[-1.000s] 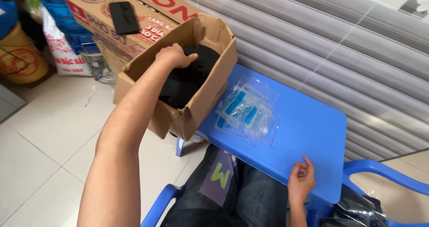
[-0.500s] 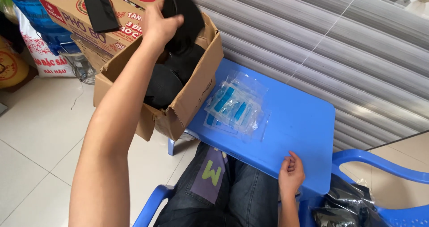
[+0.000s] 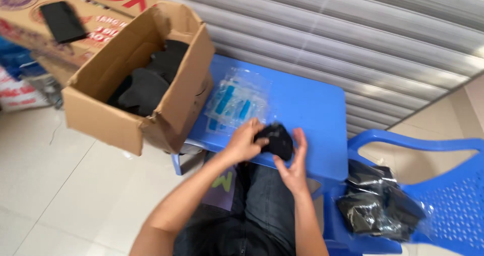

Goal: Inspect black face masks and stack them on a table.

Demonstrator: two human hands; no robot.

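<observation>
Black fabric piece (image 3: 275, 140) — at the near edge of the blue table (image 3: 312, 104), you grip it between both hands: left hand (image 3: 244, 142) pinching its left side, right hand (image 3: 292, 162) cupping its right. Beside it lie clear packets (image 3: 234, 102) — beyond, the cardboard box (image 3: 136, 84) of black pieces.

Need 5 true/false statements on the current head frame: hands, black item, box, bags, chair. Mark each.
1. Both hands hold the black item over the blue table. True: left hand and right hand both grip it.
2. The cardboard box is empty. False: dark pieces lie inside it.
3. Clear bags with blue contents lie on the table. True.
4. The blue chair holds nothing. False: bagged black items lie on its seat.
5. A black phone lies on the blue table. False: it lies on a printed carton behind the open box.
</observation>
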